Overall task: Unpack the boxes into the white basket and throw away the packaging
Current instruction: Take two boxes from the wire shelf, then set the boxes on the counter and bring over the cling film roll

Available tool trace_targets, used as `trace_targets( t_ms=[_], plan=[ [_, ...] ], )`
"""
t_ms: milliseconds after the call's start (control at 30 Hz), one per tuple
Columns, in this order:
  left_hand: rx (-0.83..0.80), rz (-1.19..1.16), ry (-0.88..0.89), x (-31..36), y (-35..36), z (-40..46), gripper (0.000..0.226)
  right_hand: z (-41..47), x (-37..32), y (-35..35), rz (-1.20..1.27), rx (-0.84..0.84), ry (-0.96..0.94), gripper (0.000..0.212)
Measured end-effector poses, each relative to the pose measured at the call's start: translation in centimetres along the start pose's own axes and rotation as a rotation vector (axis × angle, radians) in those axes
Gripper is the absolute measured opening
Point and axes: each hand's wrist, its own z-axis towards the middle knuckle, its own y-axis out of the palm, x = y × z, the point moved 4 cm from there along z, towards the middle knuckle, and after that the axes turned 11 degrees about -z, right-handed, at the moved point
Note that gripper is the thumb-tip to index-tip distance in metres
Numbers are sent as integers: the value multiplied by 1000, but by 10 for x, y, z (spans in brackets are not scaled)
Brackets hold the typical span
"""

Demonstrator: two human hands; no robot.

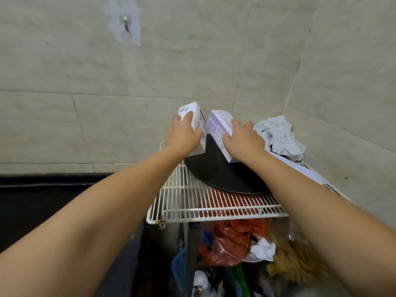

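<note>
So, grip: we hold one carton in each hand. Our left hand has its fingers curled over the top and side of a small white cardboard box with grey print; our right hand wraps a pale lilac cardboard box from above.

Where the boxes are: both lean tilted on a round black flat disc, near the wall, their upper ends almost touching each other.

Support: the disc lies on a white wire rack that we judge is the white basket, though we cannot be sure. Both boxes look sealed, so nothing is unpacked yet.

Risk, sliding: the disc looks smooth and sits aslant, so a loosened grip could let either box skid off the rack edge.

Risk, lost contents: below the rack sits an open heap of rubbish with red plastic bags and crumpled paper. Opening a box over the rack's front edge could drop its contents straight into the waste.

Risk, both hands busy: with each hand occupied, we have nothing free to pull a flap; forcing it one-handed could crush the carton.

Risk, neighbours: a crumpled white cloth and a long white carton lie just beside our right hand, and a wide elbow could knock them.
</note>
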Motion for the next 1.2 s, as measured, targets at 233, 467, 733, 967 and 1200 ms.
trace_targets(
  t_ms=[233, 467, 733, 967, 1200],
  plan=[
    [142, 137, -103, -92, -128, -12, 57, -11, -132, 16, 99, -39, -234, 52],
    [112, 421, -353, -253, -253, -79, 56, -58, -312, 78, 238, -195, -395, 51],
    [-118, 598, -502, -406, -310, -176, 56, -162, -421, 219, 30, -453, -435, 47],
    [-264, 611, -460, -467, -315, -244, 64, -218, -415, 276, -95, -493, -396, 54],
    [-244, 663, -344, -458, -322, -225, 52, -190, -413, 251, -60, -500, -385, 51]
  ],
)
